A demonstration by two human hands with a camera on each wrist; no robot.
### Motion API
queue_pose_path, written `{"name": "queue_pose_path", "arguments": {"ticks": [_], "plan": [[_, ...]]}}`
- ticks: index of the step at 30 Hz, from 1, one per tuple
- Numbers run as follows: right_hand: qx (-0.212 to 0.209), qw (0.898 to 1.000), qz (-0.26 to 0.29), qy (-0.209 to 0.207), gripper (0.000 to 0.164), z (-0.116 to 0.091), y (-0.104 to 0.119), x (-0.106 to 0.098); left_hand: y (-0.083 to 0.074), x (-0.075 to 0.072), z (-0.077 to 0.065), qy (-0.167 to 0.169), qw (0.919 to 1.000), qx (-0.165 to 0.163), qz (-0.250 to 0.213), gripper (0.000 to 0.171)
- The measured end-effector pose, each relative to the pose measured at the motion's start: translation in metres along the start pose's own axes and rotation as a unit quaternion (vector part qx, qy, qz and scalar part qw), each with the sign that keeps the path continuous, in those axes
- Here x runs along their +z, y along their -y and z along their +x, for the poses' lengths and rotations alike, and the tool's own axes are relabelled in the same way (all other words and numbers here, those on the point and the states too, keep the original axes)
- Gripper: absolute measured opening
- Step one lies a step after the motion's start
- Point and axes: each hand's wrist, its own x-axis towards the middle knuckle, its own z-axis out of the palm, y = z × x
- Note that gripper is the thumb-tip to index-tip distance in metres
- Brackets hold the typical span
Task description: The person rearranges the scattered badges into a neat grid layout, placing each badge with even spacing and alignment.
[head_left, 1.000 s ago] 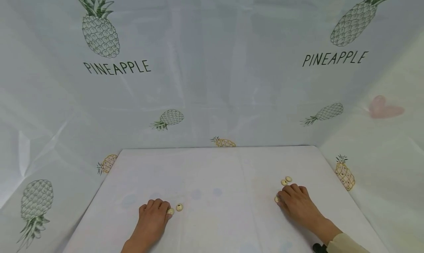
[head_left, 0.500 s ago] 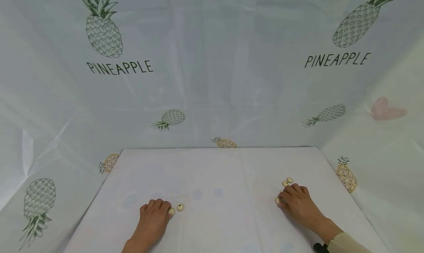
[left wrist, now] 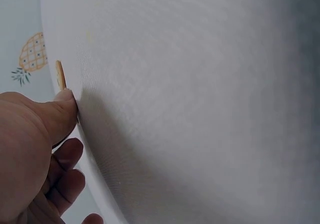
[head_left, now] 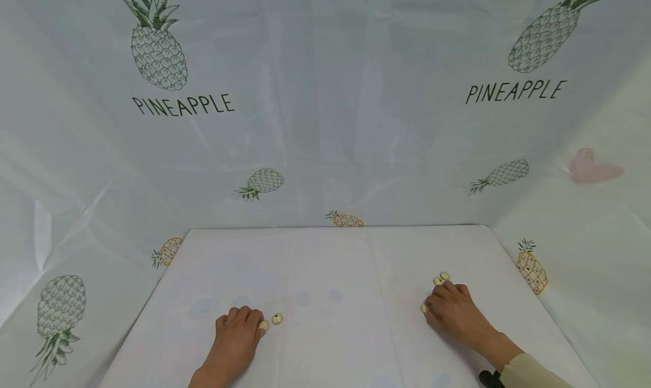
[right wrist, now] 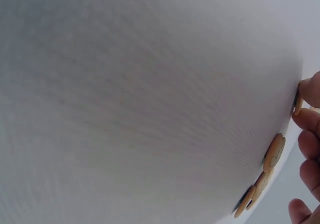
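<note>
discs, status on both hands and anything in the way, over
Left hand pinches one disc, second disc beside it. Right hand pinches another disc. Loose discs close by right hand; nothing seen blocking either.

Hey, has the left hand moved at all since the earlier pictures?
No, not noticeably, so there's no direction to give: in the head view, the left hand keeps the same spot relative to the middle yellow pineapple print.

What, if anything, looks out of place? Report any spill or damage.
Nothing stands out on the pale table: no spill shows, and the small discs show no obvious damage, though they're too small to judge closely. The backdrop sheet looks untidy, with sharp creases at the picture's left.
</note>
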Motion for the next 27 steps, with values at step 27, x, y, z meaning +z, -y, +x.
{"name": "queue_pose_path", "arguments": {"ticks": [27], "plan": [[-0.076, 0.996, 0.014, 0.033, 0.017, 0.114, 0.030, 0.045, 0.002, 0.002, 0.004, 0.011, 0.9999, -0.007, -0.005, 0.022]]}}
